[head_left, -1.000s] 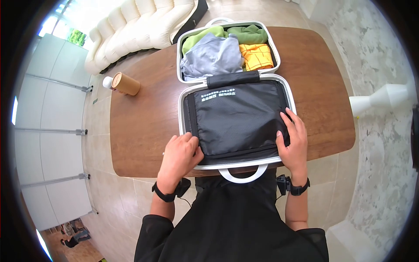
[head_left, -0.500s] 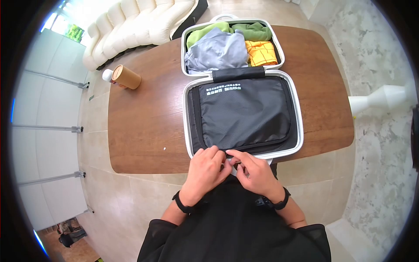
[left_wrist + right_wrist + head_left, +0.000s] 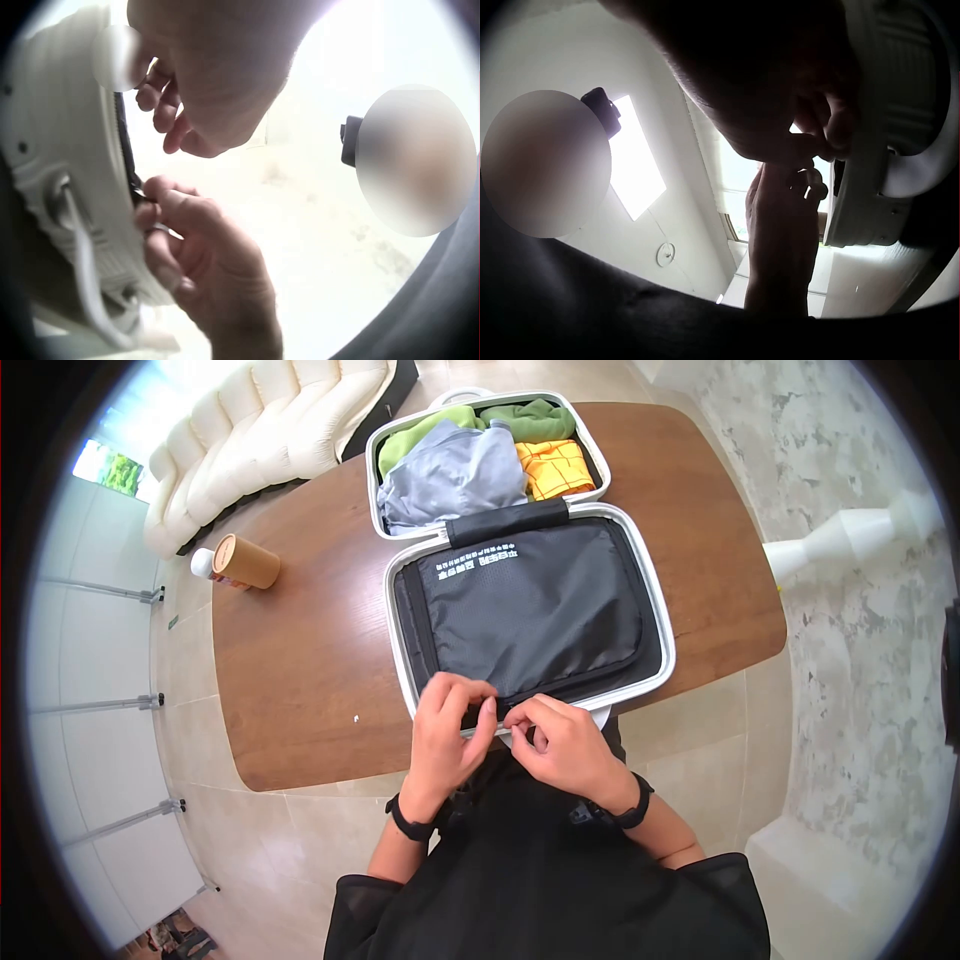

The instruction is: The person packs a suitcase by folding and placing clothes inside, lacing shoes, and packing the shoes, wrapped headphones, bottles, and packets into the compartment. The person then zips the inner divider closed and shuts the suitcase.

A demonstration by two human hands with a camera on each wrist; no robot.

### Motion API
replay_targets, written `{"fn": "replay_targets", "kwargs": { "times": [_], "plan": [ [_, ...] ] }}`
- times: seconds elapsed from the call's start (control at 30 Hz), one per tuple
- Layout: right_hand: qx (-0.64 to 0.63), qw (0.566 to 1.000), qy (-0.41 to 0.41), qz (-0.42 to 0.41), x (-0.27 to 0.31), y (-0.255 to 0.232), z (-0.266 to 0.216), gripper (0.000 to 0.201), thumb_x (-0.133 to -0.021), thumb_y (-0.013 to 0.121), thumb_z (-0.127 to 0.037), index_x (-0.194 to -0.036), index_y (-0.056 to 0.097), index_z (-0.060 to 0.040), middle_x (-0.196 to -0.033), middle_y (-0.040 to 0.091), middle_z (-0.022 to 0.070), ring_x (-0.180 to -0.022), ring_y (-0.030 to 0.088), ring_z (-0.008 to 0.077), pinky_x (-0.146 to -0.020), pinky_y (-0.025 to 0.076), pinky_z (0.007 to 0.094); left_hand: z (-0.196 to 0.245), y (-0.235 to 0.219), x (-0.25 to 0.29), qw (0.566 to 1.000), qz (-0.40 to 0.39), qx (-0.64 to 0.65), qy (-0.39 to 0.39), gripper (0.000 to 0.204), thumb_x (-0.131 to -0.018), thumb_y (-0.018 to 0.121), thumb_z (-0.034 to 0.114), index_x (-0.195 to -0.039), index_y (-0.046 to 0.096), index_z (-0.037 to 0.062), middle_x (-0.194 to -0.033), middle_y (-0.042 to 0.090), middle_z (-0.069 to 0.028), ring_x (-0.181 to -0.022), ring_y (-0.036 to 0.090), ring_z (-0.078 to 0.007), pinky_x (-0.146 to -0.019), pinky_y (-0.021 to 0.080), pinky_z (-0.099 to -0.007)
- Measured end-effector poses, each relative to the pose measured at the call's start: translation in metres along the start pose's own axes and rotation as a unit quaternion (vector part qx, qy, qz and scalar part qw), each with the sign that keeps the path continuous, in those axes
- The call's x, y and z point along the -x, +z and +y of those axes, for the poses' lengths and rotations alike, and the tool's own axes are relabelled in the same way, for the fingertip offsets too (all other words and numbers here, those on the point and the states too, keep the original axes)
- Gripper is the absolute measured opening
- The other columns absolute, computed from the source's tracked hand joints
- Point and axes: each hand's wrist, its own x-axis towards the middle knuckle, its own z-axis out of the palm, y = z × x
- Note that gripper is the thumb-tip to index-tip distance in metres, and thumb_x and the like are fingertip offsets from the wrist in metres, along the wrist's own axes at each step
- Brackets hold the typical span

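An open white suitcase (image 3: 397,643) has a black zipped liner (image 3: 540,610) in its near half. Grey cloth (image 3: 450,472), yellow checked cloth (image 3: 556,470) and green cloths (image 3: 530,422) fill the far half. At the near rim, my right hand (image 3: 570,745) pinches the zipper edge; the left wrist view shows its fingertips on the dark zipper (image 3: 126,139). Just left of it, my left hand (image 3: 443,735) hovers over the near-left rim, thumb and forefinger bent and slightly apart. Whether it touches the liner is hard to tell.
The suitcase lies on a brown wooden table (image 3: 310,670). A tan cylinder (image 3: 248,562) and a white-capped bottle (image 3: 203,563) stand at the table's left side. Behind is a cream sofa (image 3: 270,430); a white object (image 3: 850,538) stands at the right.
Both hands came together from the suitcase's sides to the middle of its near rim. Since then my left hand has parted slightly from the right. The head view has shifted.
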Motion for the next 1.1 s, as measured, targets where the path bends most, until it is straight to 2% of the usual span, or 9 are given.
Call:
{"fn": "replay_targets", "kwargs": {
  "times": [0.13, 0.2, 0.33, 0.37, 0.43, 0.53, 0.73, 0.83, 1.1],
  "plan": [
    [0.016, 0.999, -0.004, 0.032, 0.001, 0.009, 0.004, 0.01, -0.084, 0.073, -0.005, -0.085, 0.063, -0.0044, -0.081, 0.064, 0.0089, -0.066, 0.067, 0.0267, -0.062, 0.055, 0.0371, -0.011, 0.012, 0.003, 0.99, 0.041, -0.131, 0.024, 0.025, -0.083, 0.076, 0.007, -0.108, 0.07, 0.008, -0.102, 0.061, -0.0081, -0.09, 0.059, -0.0271, -0.078, 0.046, -0.0392],
    [0.094, 0.992, -0.05, 0.065, 0.0, 0.006, 0.009, 0.014, -0.08, 0.075, -0.007, -0.079, 0.061, -0.0072, -0.077, 0.062, 0.0067, -0.063, 0.065, 0.0261, -0.059, 0.054, 0.0373, -0.012, 0.015, 0.002, 0.987, 0.053, -0.151, 0.029, 0.025, -0.083, 0.076, 0.008, -0.108, 0.07, 0.0081, -0.102, 0.06, -0.0083, -0.089, 0.059, -0.0269, -0.078, 0.046, -0.0392],
    [0.18, 0.971, -0.127, 0.093, -0.004, -0.024, 0.028, 0.018, -0.075, 0.076, -0.007, -0.071, 0.059, -0.0105, -0.071, 0.058, 0.0048, -0.062, 0.063, 0.025, -0.055, 0.051, 0.0376, -0.004, 0.013, -0.002, 0.985, 0.05, -0.167, 0.014, 0.022, -0.084, 0.073, 0.006, -0.106, 0.068, 0.0061, -0.102, 0.059, -0.0111, -0.09, 0.06, -0.0304, -0.08, 0.049, -0.0409],
    [0.19, 0.972, -0.107, 0.093, -0.003, -0.035, 0.032, 0.019, -0.075, 0.077, -0.008, -0.069, 0.059, -0.0105, -0.069, 0.056, 0.0049, -0.061, 0.062, 0.0252, -0.055, 0.05, 0.0376, -0.005, 0.013, -0.001, 0.985, 0.054, -0.166, 0.013, 0.022, -0.084, 0.073, 0.006, -0.106, 0.068, 0.0061, -0.102, 0.059, -0.0111, -0.09, 0.06, -0.0304, -0.08, 0.049, -0.0409],
    [0.24, 0.954, -0.145, 0.11, -0.002, -0.06, 0.042, 0.02, -0.073, 0.078, -0.006, -0.068, 0.058, -0.0103, -0.068, 0.055, 0.0044, -0.06, 0.061, 0.0246, -0.053, 0.049, 0.0367, -0.007, 0.013, 0.0, 0.985, 0.04, -0.169, 0.01, 0.021, -0.085, 0.073, 0.008, -0.106, 0.069, 0.0065, -0.103, 0.059, -0.0106, -0.091, 0.061, -0.0297, -0.08, 0.048, -0.0409],
    [0.298, 0.924, -0.214, 0.105, -0.004, -0.099, 0.063, 0.021, -0.069, 0.079, 0.001, -0.068, 0.06, -0.0082, -0.066, 0.056, 0.0053, -0.055, 0.058, 0.0251, -0.05, 0.045, 0.0352, -0.009, 0.014, 0.001, 0.981, 0.057, -0.18, 0.035, 0.023, -0.084, 0.075, 0.01, -0.106, 0.069, 0.0083, -0.102, 0.059, -0.0087, -0.085, 0.058, -0.0258, -0.074, 0.045, -0.0395],
    [0.389, 0.881, -0.259, 0.075, -0.025, -0.156, 0.079, 0.026, -0.073, 0.081, -0.003, -0.067, 0.056, -0.0088, -0.068, 0.054, 0.0037, -0.061, 0.057, 0.0228, -0.052, 0.047, 0.0362, -0.01, 0.012, 0.002, 0.98, 0.066, -0.182, 0.043, 0.022, -0.083, 0.075, 0.011, -0.104, 0.069, 0.0082, -0.101, 0.059, -0.0087, -0.085, 0.057, -0.0264, -0.074, 0.045, -0.0396],
    [0.423, 0.862, -0.276, 0.041, -0.035, -0.163, 0.077, 0.027, -0.075, 0.081, -0.003, -0.069, 0.055, -0.0083, -0.071, 0.053, 0.004, -0.064, 0.056, 0.0219, -0.054, 0.048, 0.0356, -0.009, 0.012, 0.003, 0.982, 0.047, -0.184, 0.025, 0.02, -0.084, 0.073, 0.01, -0.103, 0.069, 0.0084, -0.102, 0.059, -0.0098, -0.091, 0.059, -0.0293, -0.079, 0.047, -0.041],
    [0.443, 0.818, -0.368, -0.002, -0.076, -0.182, 0.077, 0.025, -0.08, 0.08, 0.0, -0.074, 0.057, -0.0065, -0.077, 0.059, 0.0046, -0.067, 0.059, 0.0217, -0.059, 0.052, 0.0357, -0.009, 0.012, 0.003, 0.98, 0.036, -0.195, 0.027, 0.018, -0.084, 0.072, 0.011, -0.102, 0.069, 0.0085, -0.099, 0.06, -0.0084, -0.09, 0.059, -0.0289, -0.077, 0.046, -0.0407]
  ]
}}
